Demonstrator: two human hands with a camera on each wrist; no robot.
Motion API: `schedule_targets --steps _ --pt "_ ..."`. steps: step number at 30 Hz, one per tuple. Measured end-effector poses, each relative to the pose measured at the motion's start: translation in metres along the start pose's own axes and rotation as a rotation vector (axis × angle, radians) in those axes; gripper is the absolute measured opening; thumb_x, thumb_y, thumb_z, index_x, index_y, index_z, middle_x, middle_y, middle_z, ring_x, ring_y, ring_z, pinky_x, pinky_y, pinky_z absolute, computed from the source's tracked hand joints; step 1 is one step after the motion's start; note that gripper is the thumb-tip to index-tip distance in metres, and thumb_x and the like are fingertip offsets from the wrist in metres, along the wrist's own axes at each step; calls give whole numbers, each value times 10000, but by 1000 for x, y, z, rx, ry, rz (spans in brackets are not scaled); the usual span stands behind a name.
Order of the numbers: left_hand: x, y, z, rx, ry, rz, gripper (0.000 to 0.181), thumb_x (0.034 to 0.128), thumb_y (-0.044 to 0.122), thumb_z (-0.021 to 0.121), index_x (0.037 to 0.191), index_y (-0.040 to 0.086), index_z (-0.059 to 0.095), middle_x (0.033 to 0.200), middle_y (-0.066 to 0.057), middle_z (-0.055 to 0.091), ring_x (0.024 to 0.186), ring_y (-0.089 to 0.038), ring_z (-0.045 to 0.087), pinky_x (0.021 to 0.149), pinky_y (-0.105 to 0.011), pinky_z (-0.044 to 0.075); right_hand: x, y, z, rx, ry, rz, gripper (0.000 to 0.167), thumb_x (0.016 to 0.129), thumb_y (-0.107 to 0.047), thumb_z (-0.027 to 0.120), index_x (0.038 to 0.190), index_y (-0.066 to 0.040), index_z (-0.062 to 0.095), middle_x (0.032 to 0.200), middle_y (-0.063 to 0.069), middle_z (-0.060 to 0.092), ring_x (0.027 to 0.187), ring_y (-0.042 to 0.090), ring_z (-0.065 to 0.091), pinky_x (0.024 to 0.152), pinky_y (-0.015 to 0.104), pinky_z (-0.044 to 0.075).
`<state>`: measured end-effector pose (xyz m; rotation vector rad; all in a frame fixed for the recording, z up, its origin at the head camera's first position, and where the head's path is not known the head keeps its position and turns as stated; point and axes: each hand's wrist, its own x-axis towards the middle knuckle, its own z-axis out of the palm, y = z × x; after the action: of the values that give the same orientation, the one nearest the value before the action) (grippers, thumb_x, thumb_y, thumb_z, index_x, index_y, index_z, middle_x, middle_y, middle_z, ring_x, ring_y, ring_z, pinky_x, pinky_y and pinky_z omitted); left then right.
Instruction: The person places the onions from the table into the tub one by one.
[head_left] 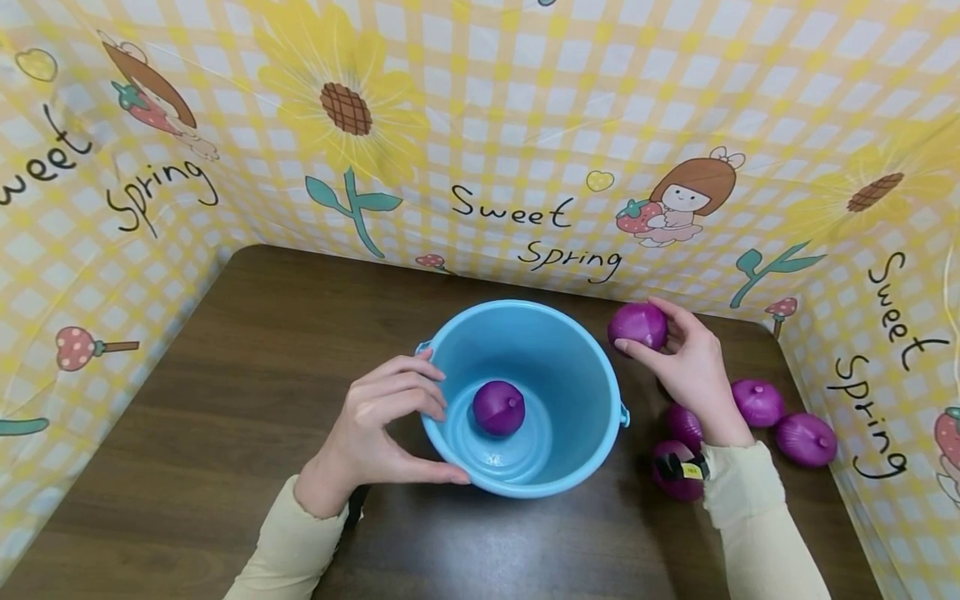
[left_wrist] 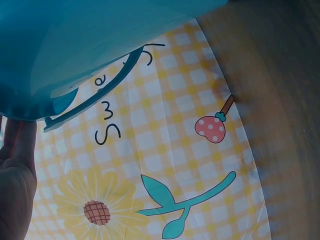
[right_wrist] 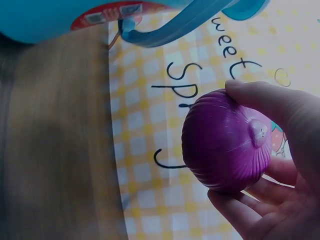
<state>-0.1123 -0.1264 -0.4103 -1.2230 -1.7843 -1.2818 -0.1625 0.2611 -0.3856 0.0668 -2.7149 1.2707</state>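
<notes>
A light blue bucket stands upright on the table, with one purple onion lying on its bottom. My left hand grips the bucket's left rim, fingertips over the edge and thumb along the near side. To the right of the bucket, my right hand holds another purple onion above the table, between thumb and fingers. The right wrist view shows this held onion up close, its stubby top facing the palm side. In the left wrist view, the bucket wall hides most of the hand.
Several more purple onions lie on the table's right side, partly under my right wrist. The brown wooden table is enclosed by a yellow checked cloth at the back and sides. The bucket's handle hangs on its outside.
</notes>
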Motion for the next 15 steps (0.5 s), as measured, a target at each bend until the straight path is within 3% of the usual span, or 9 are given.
schedule_targets --steps 6,15 --pt "-1 -1 0 7 -2 -1 567 607 547 961 788 90 680 820 -20 686 932 -283 642 1026 -579 476 -3 -10 1 45 32 -22 740 838 -333 868 1470 -152 529 1412 101 559 1162 270 651 950 350 549" --pt "-1 -1 1 9 -3 -1 565 613 549 958 789 91 677 809 -28 685 927 -284 646 1027 -570 480 -9 -23 -2 70 73 -50 736 824 -279 885 1464 -161 542 1417 57 554 1189 248 633 967 306 527"
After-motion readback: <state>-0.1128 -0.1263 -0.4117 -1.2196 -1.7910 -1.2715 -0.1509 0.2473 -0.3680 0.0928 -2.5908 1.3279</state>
